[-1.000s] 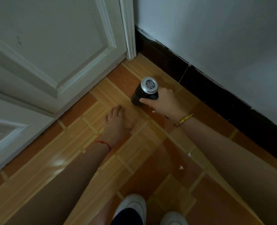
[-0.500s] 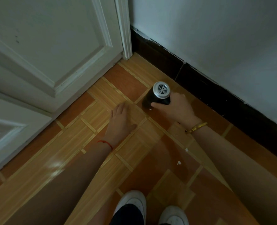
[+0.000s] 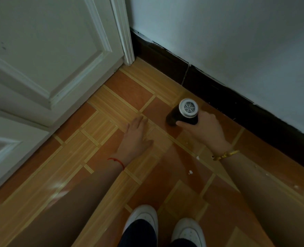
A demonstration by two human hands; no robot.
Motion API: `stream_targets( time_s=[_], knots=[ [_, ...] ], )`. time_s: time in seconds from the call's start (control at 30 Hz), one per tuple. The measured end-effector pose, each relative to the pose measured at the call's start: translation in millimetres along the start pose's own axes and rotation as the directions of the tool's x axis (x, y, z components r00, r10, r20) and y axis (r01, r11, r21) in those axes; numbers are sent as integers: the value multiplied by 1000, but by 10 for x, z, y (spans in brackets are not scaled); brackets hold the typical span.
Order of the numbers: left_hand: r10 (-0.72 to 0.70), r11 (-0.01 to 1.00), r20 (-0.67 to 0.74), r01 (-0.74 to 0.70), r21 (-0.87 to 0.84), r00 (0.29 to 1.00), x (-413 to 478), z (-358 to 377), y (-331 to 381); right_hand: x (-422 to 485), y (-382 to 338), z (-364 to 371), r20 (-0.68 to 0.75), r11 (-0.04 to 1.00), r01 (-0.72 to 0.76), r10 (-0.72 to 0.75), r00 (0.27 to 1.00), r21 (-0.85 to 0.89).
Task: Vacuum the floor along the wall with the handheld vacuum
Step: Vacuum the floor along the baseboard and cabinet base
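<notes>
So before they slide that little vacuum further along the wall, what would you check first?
1. Right hand gripping the handheld vacuum: ok.
2. Nozzle down on the floor: cannot tell, the far end is hidden.
3. Vacuum close to the dark baseboard: ok.
4. Left hand flat on the floor, clear of the vacuum: ok.
5. White crumbs left near the right forearm: not ok, not picked up yet.
</notes>
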State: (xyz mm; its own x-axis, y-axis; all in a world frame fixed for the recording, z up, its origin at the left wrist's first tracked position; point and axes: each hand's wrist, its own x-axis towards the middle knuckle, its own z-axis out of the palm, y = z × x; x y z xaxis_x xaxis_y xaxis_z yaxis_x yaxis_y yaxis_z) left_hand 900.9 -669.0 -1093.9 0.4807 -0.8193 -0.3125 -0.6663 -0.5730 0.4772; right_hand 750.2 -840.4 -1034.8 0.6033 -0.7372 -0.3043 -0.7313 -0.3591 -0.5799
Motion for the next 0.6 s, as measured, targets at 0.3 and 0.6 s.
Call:
stream_targets(
  time_s=[0.3,0.6],
  knots=[
    [120,993,61,-119,-13,991,24,106,292,-520,499,-161,14,993,-106,105,994,49],
    [259,961,213,-274,43,942,77,244,665,-783,709,-304,-34,987,-147,145,989,-57]
  ],
)
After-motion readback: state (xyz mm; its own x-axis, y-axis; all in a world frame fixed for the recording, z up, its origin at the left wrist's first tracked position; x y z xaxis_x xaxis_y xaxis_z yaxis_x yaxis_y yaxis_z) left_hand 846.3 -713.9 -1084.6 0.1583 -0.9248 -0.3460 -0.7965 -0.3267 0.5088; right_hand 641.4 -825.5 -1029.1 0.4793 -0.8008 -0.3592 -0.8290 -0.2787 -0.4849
